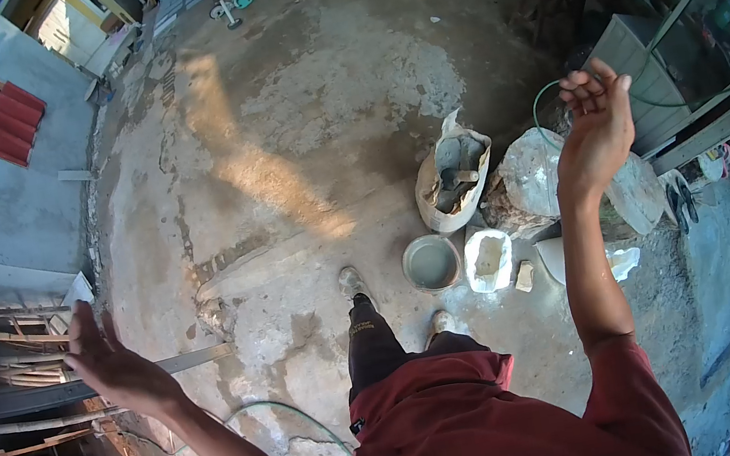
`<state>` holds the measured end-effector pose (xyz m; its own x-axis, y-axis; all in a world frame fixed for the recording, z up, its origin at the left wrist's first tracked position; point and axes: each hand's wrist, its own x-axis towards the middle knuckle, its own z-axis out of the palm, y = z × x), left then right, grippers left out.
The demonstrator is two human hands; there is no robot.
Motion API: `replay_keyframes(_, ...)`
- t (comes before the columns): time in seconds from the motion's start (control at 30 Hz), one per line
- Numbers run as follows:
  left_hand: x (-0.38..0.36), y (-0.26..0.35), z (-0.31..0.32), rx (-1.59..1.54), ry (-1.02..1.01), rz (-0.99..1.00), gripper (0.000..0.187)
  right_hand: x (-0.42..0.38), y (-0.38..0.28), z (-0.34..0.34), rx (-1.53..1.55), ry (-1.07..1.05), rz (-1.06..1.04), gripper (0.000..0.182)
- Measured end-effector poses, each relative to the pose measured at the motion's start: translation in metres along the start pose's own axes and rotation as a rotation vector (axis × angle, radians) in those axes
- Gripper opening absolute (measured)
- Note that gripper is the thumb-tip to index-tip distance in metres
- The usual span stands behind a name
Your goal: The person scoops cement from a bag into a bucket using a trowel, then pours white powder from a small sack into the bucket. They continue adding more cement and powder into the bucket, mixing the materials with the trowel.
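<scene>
My left hand (119, 362) is stretched out to the left with its fingers apart and nothing in it, nearest to some stacked wooden strips (28, 362). On the other side, my right hand (596, 129) is raised, its fingers loosely bent and apart, with no object visible in it. A green hose (539, 105) passes behind the right hand; contact is not evident. Below and left of that hand stands an open sack (438, 207) of grey powder with a tool handle sticking out. Near my feet are a round bucket (431, 262) of greyish liquid and a white container (503, 265).
Large pale stones (533, 173) lie beside the sack, and a small block (525, 276) sits by the white container. Another hose loop (293, 409) crosses the floor at lower left. A blue wall (26, 200) bounds the left side. Dark gloves or footwear (680, 199) rest at right.
</scene>
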<state>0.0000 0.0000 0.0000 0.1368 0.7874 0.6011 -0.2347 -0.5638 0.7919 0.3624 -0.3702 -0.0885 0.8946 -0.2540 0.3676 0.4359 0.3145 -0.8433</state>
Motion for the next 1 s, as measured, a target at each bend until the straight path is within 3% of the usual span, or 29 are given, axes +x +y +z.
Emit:
replay_keyframes(0.07, -0.036, -0.06, -0.034, 0.192, -0.087, -0.428, 0.054, -0.025, 0.03, -0.016, -0.178, 0.053, 0.07, 0.039)
replay_keyframes(0.1, -0.095, -0.104, -0.029, 0.299, -0.163, -0.671, 0.055, -0.024, 0.084, -0.075, -0.416, -0.004, 0.189, 0.039)
replay_keyframes(0.23, -0.145, -0.165, 0.016, 0.598, -0.7, -0.9, 0.058, -0.049, 0.237, -0.12, -0.831, -0.218, 0.299, 0.026)
replay_keyframes(0.27, -0.153, -0.182, 0.031, 0.574, -0.879, -0.841, 0.059, -0.054, 0.263, -0.127, -0.988, -0.272, 0.295, 0.028)
replay_keyframes(0.3, -0.155, -0.178, 0.065, 0.538, -0.938, -0.83, 0.048, -0.058, 0.289, -0.136, -1.089, -0.362, 0.387, 0.034)
replay_keyframes(0.43, -0.185, -0.265, 0.185, 0.44, -1.264, -0.822, 0.043, -0.073, 0.387, -0.15, -1.361, -0.445, 0.271, 0.041)
replay_keyframes(0.47, -0.195, -0.286, 0.222, 0.431, -1.36, -0.666, 0.045, -0.071, 0.401, -0.153, -1.452, -0.499, 0.199, 0.044)
replay_keyframes(0.5, -0.207, -0.313, 0.257, 0.405, -1.461, -0.623, 0.047, -0.068, 0.408, -0.147, -1.498, -0.526, 0.314, 0.047)
replay_keyframes(0.53, -0.217, -0.327, 0.297, 0.376, -1.501, -0.619, 0.048, -0.065, 0.408, -0.137, -1.596, -0.571, 0.315, 0.047)
replay_keyframes(0.63, -0.271, -0.381, 0.387, 0.507, -1.535, -0.349, 0.058, -0.068, 0.429, -0.132, -1.699, -0.635, 0.387, 0.044)
replay_keyframes(0.73, -0.332, -0.415, 0.432, 0.536, -1.419, -0.196, 0.065, -0.088, 0.46, -0.141, -1.703, -0.668, 0.499, 0.038)
replay_keyframes(0.77, -0.344, -0.417, 0.442, 0.588, -1.444, -0.231, 0.071, -0.092, 0.464, -0.141, -1.67, -0.624, 0.454, 0.035)
replay_keyframes(0.8, -0.345, -0.414, 0.451, 0.655, -1.56, -0.313, 0.081, -0.102, 0.474, -0.149, -1.656, -0.612, 0.426, 0.027)
replay_keyframes(0.83, -0.342, -0.416, 0.456, 0.719, -1.624, -0.356, 0.089, -0.097, 0.475, -0.131, -1.673, -0.63, 0.577, 0.021)
replay_keyframes(0.87, -0.347, -0.422, 0.462, 0.755, -1.72, -0.436, 0.092, -0.095, 0.481, -0.128, -1.719, -0.604, 0.581, 0.02)
replay_keyframes(0.9, -0.345, -0.421, 0.467, 0.775, -1.771, -0.39, 0.09, -0.095, 0.49, -0.133, -1.731, -0.672, 0.52, 0.024)
replay_keyframes(0.93, -0.35, -0.428, 0.462, 0.759, -1.791, -0.364, 0.084, -0.1, 0.502, -0.138, -1.719, -0.68, 0.631, 0.024)
replay_keyframes(1.0, -0.341, -0.425, 0.461, 0.721, -1.775, -0.347, 0.063, -0.09, 0.49, -0.114, -1.693, -0.5, 0.767, 0.026)
